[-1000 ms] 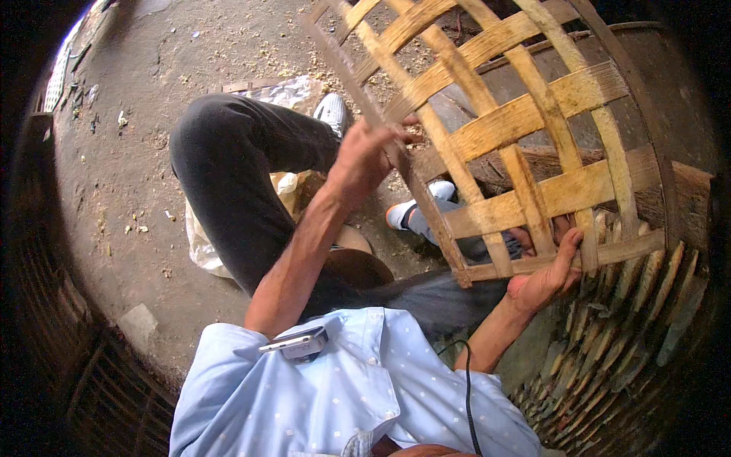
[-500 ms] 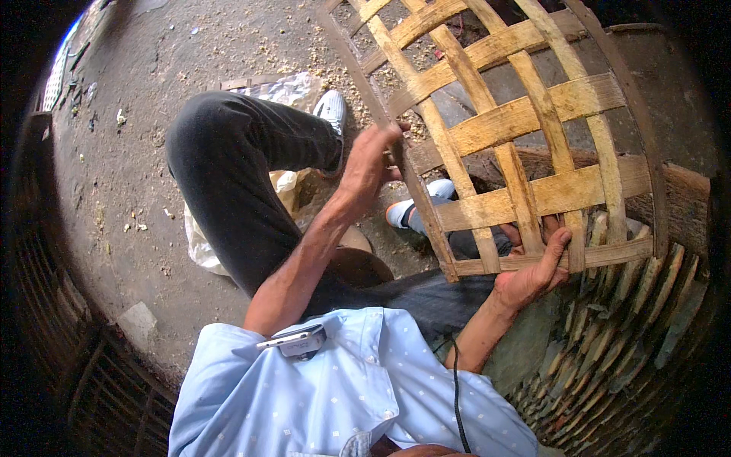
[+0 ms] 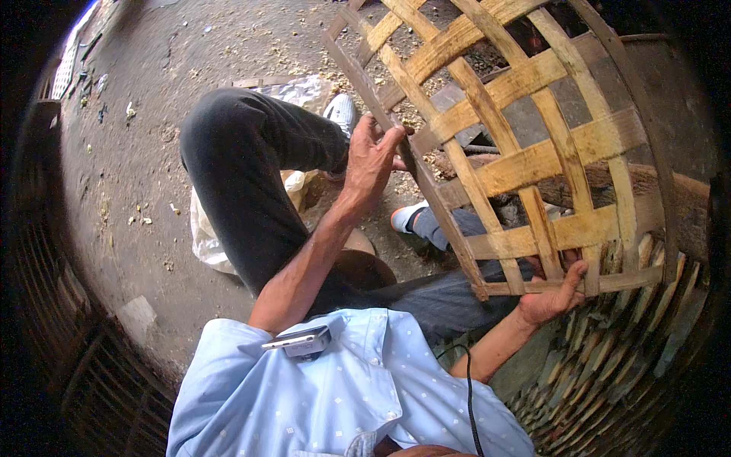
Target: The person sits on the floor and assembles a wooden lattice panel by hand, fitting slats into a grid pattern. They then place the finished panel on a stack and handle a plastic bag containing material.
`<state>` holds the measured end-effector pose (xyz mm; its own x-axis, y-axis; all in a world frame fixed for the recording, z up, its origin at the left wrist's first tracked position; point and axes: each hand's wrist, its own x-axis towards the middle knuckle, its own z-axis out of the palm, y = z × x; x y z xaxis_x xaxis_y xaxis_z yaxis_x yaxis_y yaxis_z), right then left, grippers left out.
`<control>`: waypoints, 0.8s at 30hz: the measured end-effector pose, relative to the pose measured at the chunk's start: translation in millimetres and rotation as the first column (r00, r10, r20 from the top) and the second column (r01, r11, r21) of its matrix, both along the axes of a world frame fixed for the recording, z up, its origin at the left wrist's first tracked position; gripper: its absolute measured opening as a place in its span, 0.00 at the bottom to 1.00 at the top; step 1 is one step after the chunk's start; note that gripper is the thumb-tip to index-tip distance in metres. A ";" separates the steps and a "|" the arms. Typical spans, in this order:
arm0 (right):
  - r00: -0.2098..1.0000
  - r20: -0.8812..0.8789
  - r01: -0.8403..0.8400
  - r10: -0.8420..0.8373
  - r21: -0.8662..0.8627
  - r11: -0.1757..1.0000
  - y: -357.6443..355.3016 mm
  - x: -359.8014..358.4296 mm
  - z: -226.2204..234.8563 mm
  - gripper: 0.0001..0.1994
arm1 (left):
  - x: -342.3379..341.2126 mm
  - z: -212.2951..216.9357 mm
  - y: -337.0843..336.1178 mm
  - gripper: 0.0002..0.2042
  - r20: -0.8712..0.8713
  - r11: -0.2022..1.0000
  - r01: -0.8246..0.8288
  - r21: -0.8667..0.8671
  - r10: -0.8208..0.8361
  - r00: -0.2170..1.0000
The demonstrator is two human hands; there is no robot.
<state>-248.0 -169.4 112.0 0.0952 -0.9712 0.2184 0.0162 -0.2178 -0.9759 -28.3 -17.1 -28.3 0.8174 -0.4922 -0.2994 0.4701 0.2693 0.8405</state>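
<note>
A woven lattice panel of flat yellow-brown strips [image 3: 533, 167] in a darker wooden frame is held up in front of me, tilted, its top running out of view. My left hand [image 3: 372, 156] grips the left side bar of the frame, thumb on the near face. At the bottom bar, my right hand [image 3: 554, 293] has its thumb in front and its fingers reaching behind the strips, where they are partly hidden. Through the gaps between strips I see the floor and my leg.
Many stacked strips or slats [image 3: 609, 350] lie at my right, beside a wooden beam [image 3: 674, 194]. A crumpled plastic sheet [image 3: 209, 236] lies by my bent left knee. Wood chips litter the grey floor [image 3: 145, 179]. Dark slatted pieces [image 3: 106, 381] stand at the lower left.
The panel has shifted slightly right and downward at its bottom end, turning a little. Both hands have stayed on it, the right one moving right and down with the bottom bar.
</note>
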 end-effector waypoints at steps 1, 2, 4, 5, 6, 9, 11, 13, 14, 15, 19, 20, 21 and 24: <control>1.000 -0.018 -0.019 0.018 -0.040 0.999 -5.3 -7.3 -2.3 0.34 | 1.1 0.1 0.1 0.15 0.008 1.000 -0.015 0.027 0.015 1.000; 0.999 -0.037 -0.039 0.036 -0.079 0.996 -15.0 -22.3 -5.5 0.34 | 1.9 0.4 0.3 0.15 0.016 0.998 -0.030 0.055 0.029 0.999; 0.999 -0.050 0.006 -0.013 -0.128 0.992 -14.4 -27.4 -4.2 0.34 | 0.0 1.6 0.2 0.14 0.021 0.991 -0.052 0.127 0.049 0.999; 0.998 -0.056 0.028 -0.037 -0.153 0.988 -13.3 -29.6 -2.6 0.33 | -1.5 2.4 -0.1 0.15 0.018 0.983 -0.060 0.173 0.057 0.998; 0.998 -0.043 0.038 -0.044 -0.147 0.988 -11.4 -29.5 -1.5 0.33 | -2.0 3.4 -0.5 0.15 0.015 0.974 -0.064 0.216 0.063 0.998; 0.992 -0.066 0.100 -0.106 -0.093 0.991 -17.1 -40.7 -3.5 0.37 | 5.2 3.8 7.6 0.16 -0.024 0.958 0.036 0.283 -0.030 0.999; 0.984 -0.092 0.149 -0.151 -0.032 0.988 -24.3 -46.4 -2.1 0.38 | 7.7 2.8 5.9 0.14 -0.051 0.989 -0.076 0.130 0.083 0.995; 0.984 -0.116 0.130 -0.134 -0.036 0.991 -33.0 -56.5 -1.9 0.39 | 12.0 2.9 1.0 0.12 -0.127 0.979 -0.203 0.008 0.202 0.971; 0.984 -0.128 0.122 -0.125 -0.038 0.992 -35.5 -61.1 -2.5 0.39 | 12.3 2.5 3.8 0.12 -0.163 0.980 -0.200 -0.013 0.196 0.967; 0.988 -0.102 0.112 -0.115 -0.029 0.993 -35.6 -64.9 -3.1 0.38 | 12.3 2.9 4.7 0.13 -0.134 0.982 -0.189 0.031 0.191 0.972; 0.990 -0.033 0.136 -0.137 -0.017 0.991 -32.9 -66.0 -2.6 0.35 | 15.0 16.8 8.0 0.20 -0.099 0.966 -0.089 0.244 0.116 0.988; 0.987 -0.026 0.157 -0.158 -0.019 0.987 -32.1 -64.7 -2.3 0.35 | 16.3 20.3 9.6 0.22 -0.112 0.952 -0.049 0.303 0.087 0.990; 0.989 -0.084 0.117 -0.119 -0.035 0.993 -38.0 -74.2 -4.6 0.38 | 19.6 10.3 14.6 0.24 -0.103 0.941 -0.045 0.335 0.084 0.991; 0.980 -0.187 0.058 -0.069 -0.068 0.996 -52.3 -96.0 -12.2 0.44 | 29.1 -22.8 11.0 0.28 -0.087 0.930 -0.099 0.355 0.138 0.987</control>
